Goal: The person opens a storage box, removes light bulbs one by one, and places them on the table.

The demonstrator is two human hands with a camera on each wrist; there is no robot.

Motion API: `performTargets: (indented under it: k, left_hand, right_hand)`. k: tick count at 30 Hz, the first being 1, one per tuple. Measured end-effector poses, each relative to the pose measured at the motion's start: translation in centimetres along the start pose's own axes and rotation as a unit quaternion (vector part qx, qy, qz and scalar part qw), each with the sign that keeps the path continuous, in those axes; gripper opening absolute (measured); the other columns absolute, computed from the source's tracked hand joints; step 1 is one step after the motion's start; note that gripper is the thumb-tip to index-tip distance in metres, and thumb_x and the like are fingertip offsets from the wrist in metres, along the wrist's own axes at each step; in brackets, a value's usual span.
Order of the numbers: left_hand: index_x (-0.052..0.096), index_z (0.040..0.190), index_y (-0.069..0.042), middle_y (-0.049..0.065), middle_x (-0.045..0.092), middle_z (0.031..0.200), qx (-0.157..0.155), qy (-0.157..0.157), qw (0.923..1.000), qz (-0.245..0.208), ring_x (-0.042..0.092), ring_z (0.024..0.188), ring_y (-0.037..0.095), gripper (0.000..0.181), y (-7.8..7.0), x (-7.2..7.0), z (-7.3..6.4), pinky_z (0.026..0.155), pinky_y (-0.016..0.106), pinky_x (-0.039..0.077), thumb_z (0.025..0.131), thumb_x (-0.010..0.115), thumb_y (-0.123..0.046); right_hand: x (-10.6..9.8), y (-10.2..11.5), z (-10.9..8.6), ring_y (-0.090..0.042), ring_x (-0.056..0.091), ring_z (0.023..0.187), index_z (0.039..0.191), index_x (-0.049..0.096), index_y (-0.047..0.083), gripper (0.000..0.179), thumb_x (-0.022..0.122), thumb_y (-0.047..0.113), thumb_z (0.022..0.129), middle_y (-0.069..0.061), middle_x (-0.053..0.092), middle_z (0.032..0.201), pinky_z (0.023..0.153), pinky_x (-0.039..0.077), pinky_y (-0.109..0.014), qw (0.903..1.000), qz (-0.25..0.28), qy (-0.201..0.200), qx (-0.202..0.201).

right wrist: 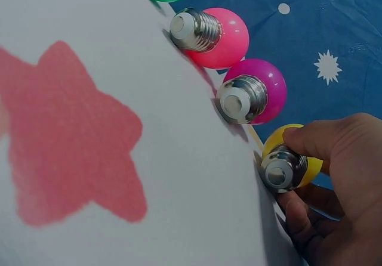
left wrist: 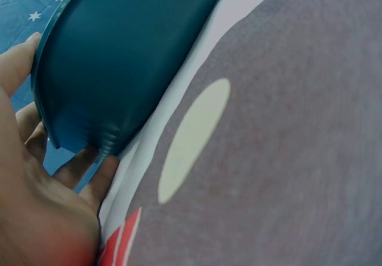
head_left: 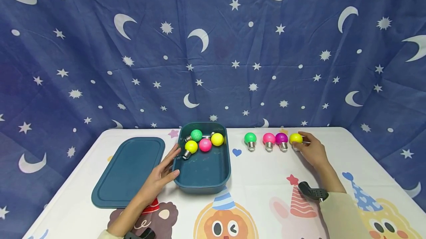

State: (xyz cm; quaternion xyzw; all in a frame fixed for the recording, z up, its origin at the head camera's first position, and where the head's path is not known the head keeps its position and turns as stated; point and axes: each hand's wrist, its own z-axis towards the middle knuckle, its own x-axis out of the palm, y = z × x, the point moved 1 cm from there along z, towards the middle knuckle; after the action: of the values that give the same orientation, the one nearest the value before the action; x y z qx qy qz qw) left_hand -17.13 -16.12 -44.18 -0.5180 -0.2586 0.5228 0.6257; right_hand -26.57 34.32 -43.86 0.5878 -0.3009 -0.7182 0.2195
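My left hand (head_left: 159, 178) lies against the left wall of a dark teal bin (head_left: 203, 189), its fingers spread along the side. In the left wrist view the fingers touch the bin's outer wall. Inside the bin lie several light bulbs: a green bulb (head_left: 196, 135), a pink bulb (head_left: 205, 145) and yellow ones. At the right, my right hand (head_left: 313, 152) pinches a yellow light bulb (right wrist: 274, 141) between thumb and fingers. This bulb ends a row on the table, beside a purple bulb (head_left: 281, 138), another pink bulb (head_left: 269, 138) and another green bulb (head_left: 250, 138).
A flat teal lid (head_left: 129, 172) lies on the table left of the bin. The white tablecloth (head_left: 256, 183) has printed cartoon animals. Behind the table's back edge hangs a blue curtain (head_left: 219, 83) with moons and stars.
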Motion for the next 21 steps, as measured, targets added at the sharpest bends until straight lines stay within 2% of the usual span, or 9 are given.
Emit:
performTargets:
  k: [7, 21]
  left_hand:
    - [0.031, 0.151, -0.017, 0.004, 0.010, 0.160, -0.002, -0.001, 1.0000, 0.002, 0.011, 0.144, 0.023, 0.061, -0.02, -0.04, 0.01, 0.105, 0.015, 0.025, 0.096, 0.051, 0.000]
    - [0.031, 0.151, -0.019, 0.004, 0.009, 0.160, -0.003, 0.004, 1.0000, -0.006, 0.009, 0.144, 0.021, 0.061, -0.12, -0.15, 0.10, 0.106, 0.015, 0.025, 0.096, 0.050, 0.002]
  right_hand:
    - [-0.14, 0.26, -0.03, -0.047, 0.046, 0.116, 0.144, 0.035, -0.002, 0.063, 0.059, 0.026, 0.093, -0.032, 0.045, 0.133, 0.094, 0.043, -0.054, 0.9998, 0.003, 0.010, 0.014]
    - [-0.36, 0.32, -0.13, -0.050, 0.045, 0.117, 0.144, 0.035, -0.003, 0.063, 0.057, 0.028, 0.094, -0.033, 0.044, 0.133, 0.094, 0.041, -0.057, 0.9999, -0.002, 0.008, 0.013]
